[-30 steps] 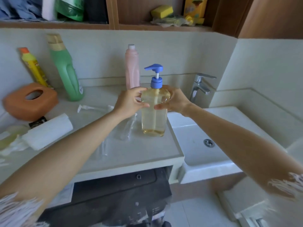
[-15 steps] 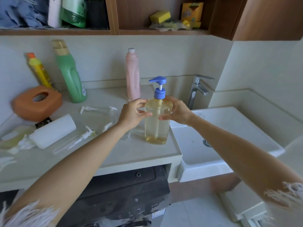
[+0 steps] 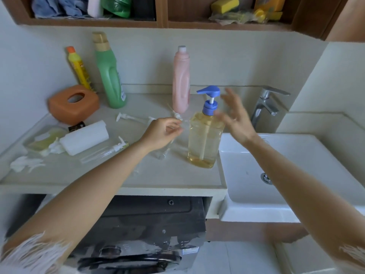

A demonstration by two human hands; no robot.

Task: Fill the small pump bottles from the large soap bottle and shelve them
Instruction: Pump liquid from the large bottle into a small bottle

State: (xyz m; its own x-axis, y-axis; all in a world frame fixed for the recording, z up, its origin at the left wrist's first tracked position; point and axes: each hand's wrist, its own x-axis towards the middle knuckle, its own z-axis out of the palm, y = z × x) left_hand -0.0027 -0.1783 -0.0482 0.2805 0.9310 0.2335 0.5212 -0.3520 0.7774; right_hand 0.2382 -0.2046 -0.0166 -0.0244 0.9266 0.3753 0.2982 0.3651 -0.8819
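The large soap bottle [image 3: 205,139] with its blue pump stands upright near the desk's [image 3: 110,175] right edge, beside the sink [image 3: 276,155]. The right hand [image 3: 236,119] hovers just beside the pump, fingers spread and blurred. The left hand [image 3: 163,133] has loosely curled fingers over a small clear bottle [image 3: 163,152]; whether it grips is unclear. Another small pump bottle [image 3: 104,151] lies near a white roll [image 3: 85,137]. Behind stand a pink bottle [image 3: 181,80], a green bottle [image 3: 109,72] and an orange tissue box [image 3: 74,103].

Large soap bottle [image 3: 204,141]: clear glossy plastic, blue plastic pump. Faucet [image 3: 265,104] polished metal. Sink [image 3: 296,147] glossy white, ceramic-looking. Countertop [image 3: 167,178] matt, stone-like. Shelf [image 3: 162,23] wood. Paper roll [image 3: 85,137] matt white.
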